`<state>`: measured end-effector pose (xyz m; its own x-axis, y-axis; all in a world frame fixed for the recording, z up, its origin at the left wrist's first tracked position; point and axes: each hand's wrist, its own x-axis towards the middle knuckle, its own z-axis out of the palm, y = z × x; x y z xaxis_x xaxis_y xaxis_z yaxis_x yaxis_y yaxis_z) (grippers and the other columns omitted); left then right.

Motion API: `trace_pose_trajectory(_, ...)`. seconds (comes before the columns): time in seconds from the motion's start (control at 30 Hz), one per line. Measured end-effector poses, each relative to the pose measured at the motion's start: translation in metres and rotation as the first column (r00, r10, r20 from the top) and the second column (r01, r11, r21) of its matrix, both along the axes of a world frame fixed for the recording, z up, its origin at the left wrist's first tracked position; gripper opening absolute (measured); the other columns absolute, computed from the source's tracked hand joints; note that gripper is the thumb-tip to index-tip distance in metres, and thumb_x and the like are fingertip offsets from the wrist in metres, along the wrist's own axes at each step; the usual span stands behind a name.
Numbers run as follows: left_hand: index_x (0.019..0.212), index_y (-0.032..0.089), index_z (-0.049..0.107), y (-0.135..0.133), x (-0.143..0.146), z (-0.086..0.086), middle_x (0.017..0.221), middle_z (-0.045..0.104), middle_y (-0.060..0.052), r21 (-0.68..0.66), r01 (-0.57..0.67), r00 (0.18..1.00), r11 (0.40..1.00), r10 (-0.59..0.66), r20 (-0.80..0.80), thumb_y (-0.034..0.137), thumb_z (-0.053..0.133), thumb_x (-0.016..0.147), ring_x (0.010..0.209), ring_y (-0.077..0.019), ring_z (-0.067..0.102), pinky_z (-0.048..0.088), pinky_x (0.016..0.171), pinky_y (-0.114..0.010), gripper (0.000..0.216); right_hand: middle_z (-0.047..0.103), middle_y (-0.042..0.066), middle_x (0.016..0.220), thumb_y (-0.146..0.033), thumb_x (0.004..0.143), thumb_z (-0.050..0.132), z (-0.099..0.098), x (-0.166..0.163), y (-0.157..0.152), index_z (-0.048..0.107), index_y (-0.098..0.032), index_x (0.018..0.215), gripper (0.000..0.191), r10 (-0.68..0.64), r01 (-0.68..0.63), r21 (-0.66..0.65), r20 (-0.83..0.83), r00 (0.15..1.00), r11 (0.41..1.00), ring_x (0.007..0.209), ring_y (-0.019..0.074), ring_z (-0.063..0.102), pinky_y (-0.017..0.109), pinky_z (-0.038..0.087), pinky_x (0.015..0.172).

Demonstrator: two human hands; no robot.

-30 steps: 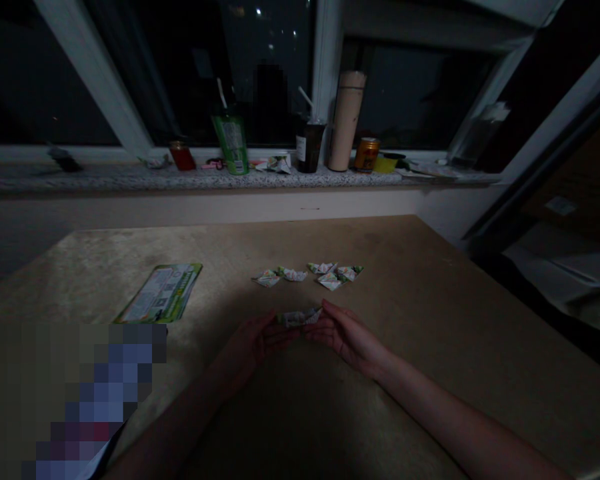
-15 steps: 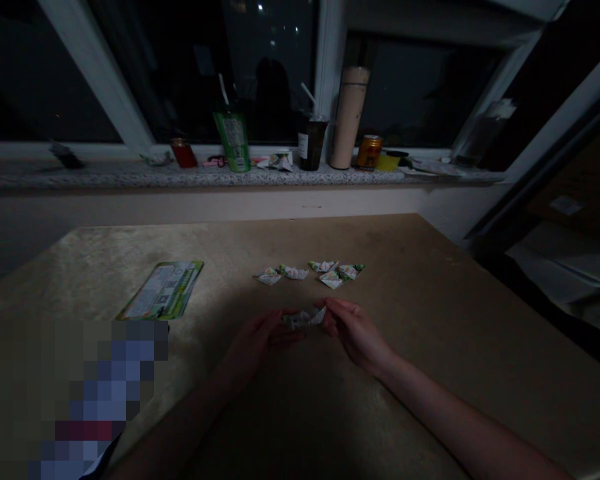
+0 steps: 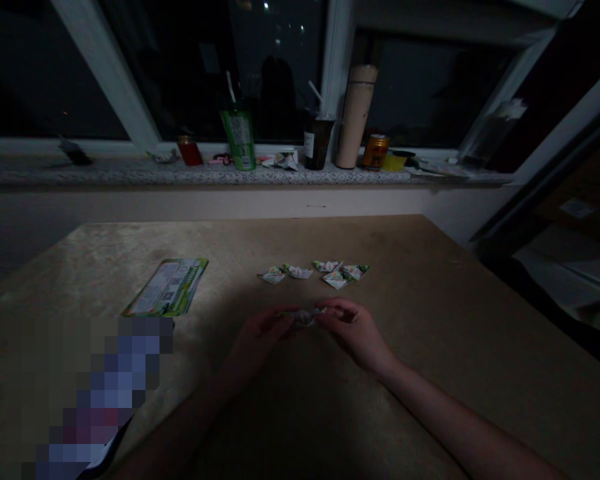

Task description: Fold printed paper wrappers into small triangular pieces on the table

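Left hand point(image 3: 266, 327) and right hand point(image 3: 353, 328) near each other over the bench point(image 3: 420, 333), fingertips not meeting; each pinches one end of a small, pale, printed piece of folded paper point(image 3: 307, 318), which spans the gap between them. Light poor: exact crease lines not readable, nor whether the piece touches the surface below.

Beyond the hands, well clear of the fingers: a pair of white-and-green printed paper folds, boat-shaped point(image 3: 299, 272), and, slightly to the right, a cluster of three similar pointed folds point(image 3: 336, 279). Off to the left of the left hand, a flat green-and-white printed rectangular packet point(image 3: 166, 288).

Handling note (judgement): thin paper this small probably dents easily. Light, even pressure at both ends seems best; thumbs should follow existing creases, keep the tips aligned, and avoid pulling outward, which could open or tear the fold
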<state>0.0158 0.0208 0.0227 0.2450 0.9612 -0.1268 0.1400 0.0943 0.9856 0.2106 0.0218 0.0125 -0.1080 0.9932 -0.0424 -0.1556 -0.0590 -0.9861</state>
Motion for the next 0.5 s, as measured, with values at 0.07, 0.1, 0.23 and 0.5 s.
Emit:
trace_pose_trajectory(0.07, 0.103, 0.023, 0.067, 0.001, -0.001, 0.001, 0.091, 0.071, 0.0, 0.068, -0.017, 0.997, 0.998, 0.023, -0.08, 0.04, 0.058, 0.081, 0.086, -0.0205, 0.064, 0.047, 0.079, -0.03, 0.029, 0.059, -0.002, 0.062, -0.033, 0.062, 0.076, -0.001, -0.001, 0.0, 0.071, -0.019, 0.083, 0.026, 0.009, -0.009, -0.012, -0.006, 1.0, 1.0, 0.056, 0.0103, 0.051, 0.023, 0.037, 0.054)
trace_pose_trajectory(0.1, 0.103, 0.023, 0.067, 0.001, -0.002, 0.001, 0.089, 0.071, 0.0, 0.09, -0.025, 0.995, 0.996, 0.034, -0.098, 0.04, 0.058, 0.081, 0.085, -0.0204, 0.064, 0.047, 0.078, -0.029, 0.029, 0.061, -0.001, 0.064, -0.033, 0.061, 0.077, -0.001, -0.002, 0.0, 0.071, -0.019, 0.083, 0.027, 0.009, -0.009, -0.015, -0.008, 1.0, 1.0, 0.057, 0.011, 0.053, 0.023, 0.038, 0.055)
trace_pose_trajectory(0.23, 0.102, 0.022, 0.067, 0.003, -0.003, 0.002, 0.091, 0.071, -0.001, 0.089, -0.09, 0.994, 0.992, 0.095, -0.06, 0.037, 0.062, 0.079, 0.086, -0.0219, 0.064, 0.047, 0.077, -0.029, 0.029, 0.064, -0.001, 0.066, -0.031, 0.061, 0.076, -0.001, -0.005, 0.002, 0.07, -0.02, 0.082, 0.024, -0.007, 0.007, -0.018, -0.007, 1.0, 1.0, 0.059, 0.0124, 0.056, 0.023, 0.04, 0.056)
trace_pose_trajectory(0.5, 0.102, 0.022, 0.066, 0.007, -0.001, 0.0, 0.097, 0.07, -0.003, 0.089, -0.199, 0.98, 0.976, 0.196, 0.047, 0.03, 0.066, 0.075, 0.094, -0.0239, 0.063, 0.046, 0.084, -0.032, 0.028, 0.068, 0.002, 0.071, -0.027, 0.062, 0.076, -0.001, -0.005, 0.017, 0.07, -0.02, 0.079, 0.019, -0.054, 0.052, 0.064, 0.032, 0.998, 0.997, 0.065, 0.0159, 0.059, 0.027, 0.044, 0.06)
